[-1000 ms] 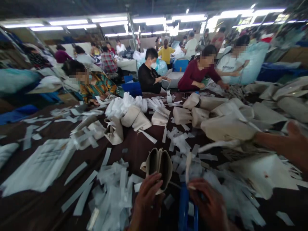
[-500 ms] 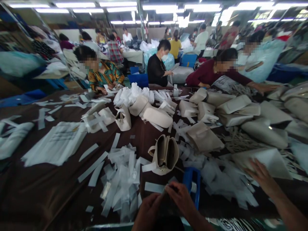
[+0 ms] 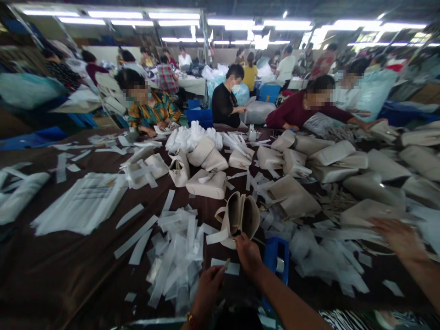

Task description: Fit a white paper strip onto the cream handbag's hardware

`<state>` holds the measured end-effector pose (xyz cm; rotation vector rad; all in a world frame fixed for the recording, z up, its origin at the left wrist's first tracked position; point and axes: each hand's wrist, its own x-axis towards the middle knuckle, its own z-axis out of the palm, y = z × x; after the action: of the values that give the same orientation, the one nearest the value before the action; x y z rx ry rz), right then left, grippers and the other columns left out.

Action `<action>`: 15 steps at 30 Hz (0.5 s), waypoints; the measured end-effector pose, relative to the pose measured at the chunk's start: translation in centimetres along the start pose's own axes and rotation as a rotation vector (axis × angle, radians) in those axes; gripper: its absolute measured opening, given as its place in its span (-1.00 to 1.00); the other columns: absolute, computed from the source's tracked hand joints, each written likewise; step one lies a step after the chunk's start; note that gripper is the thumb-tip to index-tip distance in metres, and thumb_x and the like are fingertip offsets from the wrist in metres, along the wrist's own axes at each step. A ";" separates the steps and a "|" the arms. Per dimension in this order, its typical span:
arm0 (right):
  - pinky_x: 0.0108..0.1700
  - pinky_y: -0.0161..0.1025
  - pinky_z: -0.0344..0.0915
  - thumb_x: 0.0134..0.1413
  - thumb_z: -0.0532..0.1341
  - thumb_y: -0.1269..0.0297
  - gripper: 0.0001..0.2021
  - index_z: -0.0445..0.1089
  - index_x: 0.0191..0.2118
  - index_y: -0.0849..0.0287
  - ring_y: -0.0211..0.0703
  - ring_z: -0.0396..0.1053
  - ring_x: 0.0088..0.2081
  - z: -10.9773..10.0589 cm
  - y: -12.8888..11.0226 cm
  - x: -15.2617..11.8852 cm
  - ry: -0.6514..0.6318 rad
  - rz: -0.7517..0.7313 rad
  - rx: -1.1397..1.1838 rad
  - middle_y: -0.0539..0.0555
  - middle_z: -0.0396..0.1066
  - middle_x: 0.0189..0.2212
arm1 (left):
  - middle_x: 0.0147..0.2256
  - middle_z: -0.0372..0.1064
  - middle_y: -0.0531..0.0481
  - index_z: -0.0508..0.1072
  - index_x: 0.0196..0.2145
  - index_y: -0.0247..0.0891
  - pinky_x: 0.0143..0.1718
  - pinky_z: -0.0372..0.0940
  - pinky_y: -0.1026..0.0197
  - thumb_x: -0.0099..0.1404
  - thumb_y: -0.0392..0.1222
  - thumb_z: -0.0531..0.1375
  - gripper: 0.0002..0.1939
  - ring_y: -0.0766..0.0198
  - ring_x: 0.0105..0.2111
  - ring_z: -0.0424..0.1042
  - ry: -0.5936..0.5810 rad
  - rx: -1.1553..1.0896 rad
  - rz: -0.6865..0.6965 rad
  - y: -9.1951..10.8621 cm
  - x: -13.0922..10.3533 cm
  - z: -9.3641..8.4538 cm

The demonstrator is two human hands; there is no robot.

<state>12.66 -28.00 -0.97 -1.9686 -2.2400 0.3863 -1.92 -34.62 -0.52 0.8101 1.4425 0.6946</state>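
Right hand (image 3: 248, 253) reached to the cream bag (image 3: 239, 216) at table (image 3: 68, 270) centre, fingers touching its rim, grip unclear. At seven o'clock, left hand (image 3: 208, 285) pinched a paper strip (image 3: 226, 263).

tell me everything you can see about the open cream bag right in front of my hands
The cream bag looks like smooth faux leather, small and rounded, standing with its mouth gaping toward the camera so two dark compartments and a centre divider show. A loop handle sticks out on its left side. It sits on the dark brown table among white paper strips, one lying against its lower left. The right hand touches its lower rim; the left hand is apart, pinching a small strip.
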 end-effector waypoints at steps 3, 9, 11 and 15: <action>-0.36 -0.35 0.22 0.14 0.03 0.43 -0.83 0.36 -0.34 0.17 -0.21 0.39 -0.33 -0.1 0.2 -0.8 0.056 0.031 0.110 0.06 0.36 -0.31 | -0.70 0.08 0.19 0.43 -0.45 -0.31 -0.63 -0.04 0.33 -0.15 0.33 0.16 -0.42 0.44 -0.67 0.05 0.044 -0.012 0.072 -0.4 1.4 0.8; -0.29 -0.34 0.24 0.06 0.07 0.46 -0.86 0.34 -0.43 0.21 -0.21 0.36 -0.34 0.5 0.0 -2.1 0.143 0.047 0.298 0.09 0.33 -0.34 | -0.70 0.18 0.13 0.33 -0.56 -0.28 -0.66 -0.01 0.31 -0.19 0.31 0.17 -0.47 0.42 -0.70 0.09 0.086 -0.070 0.074 -1.2 4.1 3.1; -0.26 -0.33 0.25 0.03 0.07 0.48 -0.87 0.35 -0.42 0.21 -0.20 0.36 -0.34 0.8 -0.1 -2.2 0.162 0.040 0.360 0.09 0.33 -0.35 | -0.69 0.20 0.13 0.33 -0.54 -0.28 -0.67 0.00 0.30 -0.19 0.30 0.16 -0.47 0.43 -0.71 0.08 0.070 -0.075 0.086 -1.0 4.6 3.7; -0.23 -0.31 0.25 -0.01 0.09 0.50 -0.87 0.36 -0.41 0.21 -0.18 0.37 -0.31 1.0 0.3 -2.1 0.181 0.034 0.469 0.09 0.35 -0.36 | -0.68 0.18 0.14 0.34 -0.50 -0.29 -0.68 0.00 0.31 -0.20 0.32 0.17 -0.44 0.42 -0.70 0.08 0.058 -0.082 0.109 -0.6 4.9 3.8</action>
<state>12.95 -30.17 -1.87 -1.7178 -1.8028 0.6413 2.02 -31.12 -3.95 0.8152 1.4201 0.8606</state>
